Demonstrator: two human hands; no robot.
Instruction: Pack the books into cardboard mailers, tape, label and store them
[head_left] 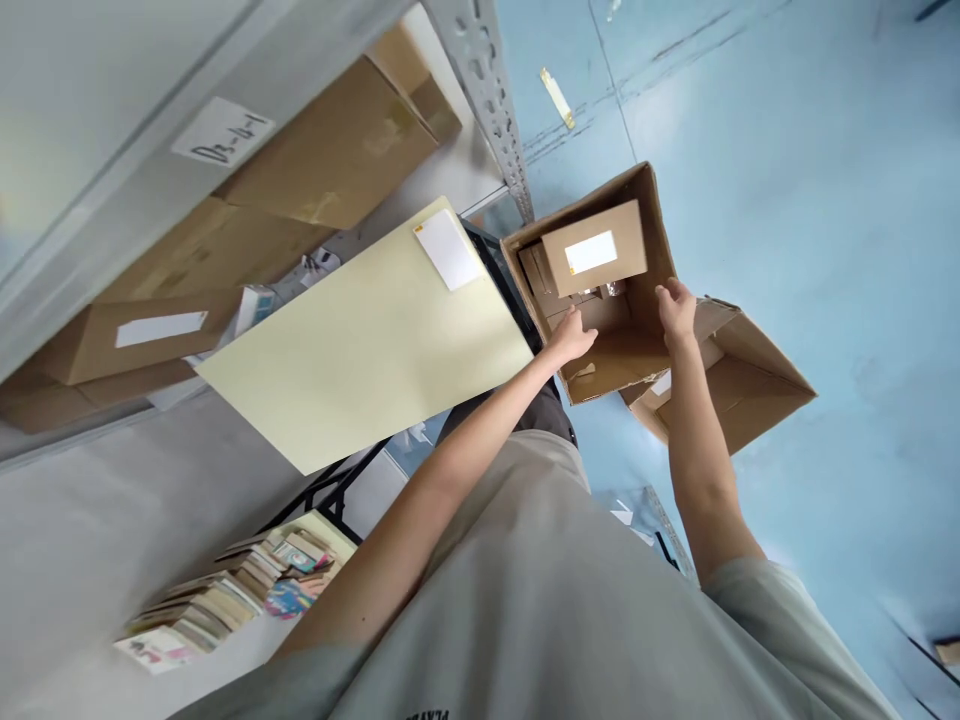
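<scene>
An open cardboard box (660,225) stands on the floor in front of me. Inside it lies a smaller brown carton (630,235) bearing a white label, tilted across the far part. My left hand (574,335) hovers over the near left side of the open box, fingers loosely bent and thumb apart, with nothing visible in it. At the box's right rim, my right hand (677,310) is closed on the cardboard edge. Beyond that rim sits a second open cardboard box (757,385), partly covered by my right forearm. Small items deeper in the first box are hard to make out.
A pale yellow board (360,345) on a black frame carries a white label sheet (448,250). Left of it, a grey metal shelf (480,90) holds several cartons (330,150). Stacked books (217,610) lie at lower left. A yellow-white strip (557,98) lies on the blue floor.
</scene>
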